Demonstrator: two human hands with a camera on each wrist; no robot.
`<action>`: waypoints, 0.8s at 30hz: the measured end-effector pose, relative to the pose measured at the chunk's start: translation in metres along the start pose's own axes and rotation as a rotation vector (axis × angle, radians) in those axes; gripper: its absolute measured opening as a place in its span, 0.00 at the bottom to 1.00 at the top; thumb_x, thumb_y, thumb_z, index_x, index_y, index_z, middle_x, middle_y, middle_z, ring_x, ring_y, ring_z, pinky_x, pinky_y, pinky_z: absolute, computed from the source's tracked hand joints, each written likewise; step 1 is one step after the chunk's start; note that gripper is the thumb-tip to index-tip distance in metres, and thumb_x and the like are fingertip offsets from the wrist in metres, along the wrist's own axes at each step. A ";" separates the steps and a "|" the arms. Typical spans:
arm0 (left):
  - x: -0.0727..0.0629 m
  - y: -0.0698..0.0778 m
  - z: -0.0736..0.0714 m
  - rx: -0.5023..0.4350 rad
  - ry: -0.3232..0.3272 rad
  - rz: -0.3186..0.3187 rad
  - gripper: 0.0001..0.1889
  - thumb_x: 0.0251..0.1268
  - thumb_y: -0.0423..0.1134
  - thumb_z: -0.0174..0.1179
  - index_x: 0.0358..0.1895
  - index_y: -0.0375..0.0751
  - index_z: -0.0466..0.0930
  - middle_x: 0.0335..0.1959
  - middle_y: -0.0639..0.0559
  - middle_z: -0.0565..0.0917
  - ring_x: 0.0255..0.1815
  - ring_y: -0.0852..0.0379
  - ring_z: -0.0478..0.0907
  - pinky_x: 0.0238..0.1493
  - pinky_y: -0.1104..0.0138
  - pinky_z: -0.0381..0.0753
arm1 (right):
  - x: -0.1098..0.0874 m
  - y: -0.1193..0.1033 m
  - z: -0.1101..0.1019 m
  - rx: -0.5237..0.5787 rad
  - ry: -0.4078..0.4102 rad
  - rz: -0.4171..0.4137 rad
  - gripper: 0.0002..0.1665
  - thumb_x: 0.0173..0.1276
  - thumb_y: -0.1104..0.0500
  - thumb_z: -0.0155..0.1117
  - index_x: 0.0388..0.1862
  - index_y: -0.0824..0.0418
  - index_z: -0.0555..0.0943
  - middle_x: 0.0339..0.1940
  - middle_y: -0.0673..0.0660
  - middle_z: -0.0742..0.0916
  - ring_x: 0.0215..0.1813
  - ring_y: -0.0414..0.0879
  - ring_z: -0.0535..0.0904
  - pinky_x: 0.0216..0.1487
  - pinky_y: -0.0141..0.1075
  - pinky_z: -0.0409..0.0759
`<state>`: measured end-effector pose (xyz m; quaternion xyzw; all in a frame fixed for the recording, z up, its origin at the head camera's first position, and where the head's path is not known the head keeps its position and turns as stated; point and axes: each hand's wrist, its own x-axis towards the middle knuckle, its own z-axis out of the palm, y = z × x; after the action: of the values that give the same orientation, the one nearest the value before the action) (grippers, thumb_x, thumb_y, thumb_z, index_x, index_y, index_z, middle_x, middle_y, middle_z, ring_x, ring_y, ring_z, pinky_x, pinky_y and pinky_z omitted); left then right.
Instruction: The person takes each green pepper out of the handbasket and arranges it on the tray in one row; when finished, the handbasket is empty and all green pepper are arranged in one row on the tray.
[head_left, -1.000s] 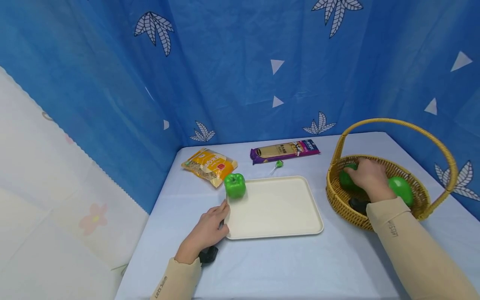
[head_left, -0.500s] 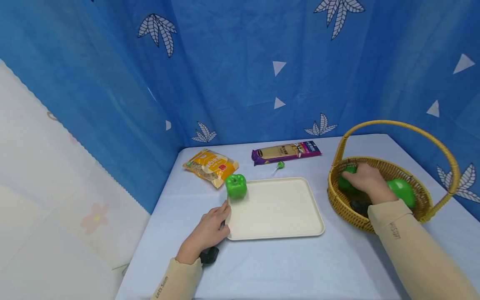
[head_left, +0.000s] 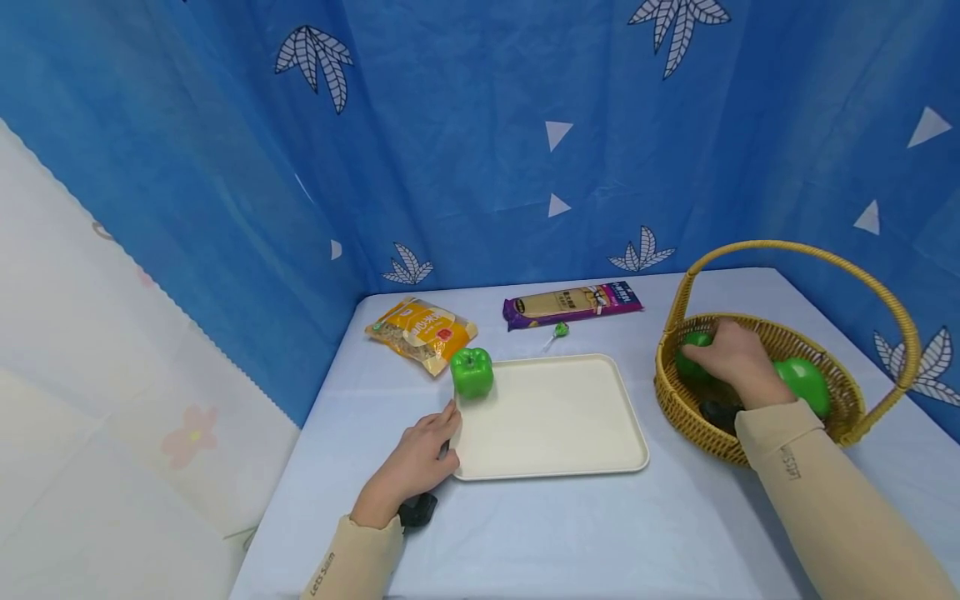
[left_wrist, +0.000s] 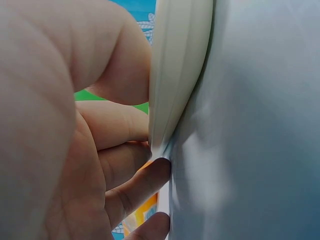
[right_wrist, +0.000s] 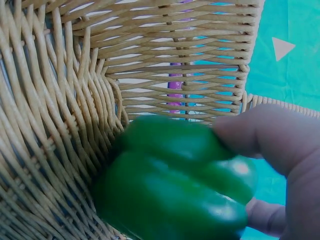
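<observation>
In the basket, my right hand (head_left: 731, 360) grips a green bell pepper (right_wrist: 175, 185); thumb and a finger lie on its sides in the right wrist view. The rest of that hand is out of that view. A second glossy green pepper-like vegetable (head_left: 804, 385) lies in the basket, right of the hand. My left hand (head_left: 420, 454) rests at the left edge of the cream tray (head_left: 551, 417), thumb and fingers touching its rim (left_wrist: 172, 75), other fingertips at the tablecloth. Another green bell pepper (head_left: 472, 373) sits at the tray's back left corner.
The wicker basket (head_left: 686, 421) has a tall arched handle (head_left: 795, 243) over it. Behind the tray lie an orange food pouch (head_left: 423, 332), a purple packet (head_left: 573, 305) and a small green lollipop (head_left: 560, 330). A blue curtain (head_left: 480, 167) hangs behind the table.
</observation>
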<state>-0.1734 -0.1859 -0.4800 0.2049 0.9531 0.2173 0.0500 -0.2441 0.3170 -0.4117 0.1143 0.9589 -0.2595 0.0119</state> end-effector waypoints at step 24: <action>0.001 0.000 0.000 -0.006 0.000 -0.006 0.35 0.66 0.38 0.55 0.78 0.36 0.64 0.83 0.43 0.58 0.78 0.40 0.63 0.75 0.41 0.62 | -0.002 -0.001 0.004 0.023 0.049 -0.023 0.61 0.57 0.48 0.80 0.70 0.84 0.56 0.60 0.84 0.68 0.57 0.74 0.69 0.59 0.69 0.74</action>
<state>-0.1744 -0.1855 -0.4805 0.2018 0.9530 0.2199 0.0514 -0.2430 0.3137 -0.4150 0.1094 0.9572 -0.2676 -0.0157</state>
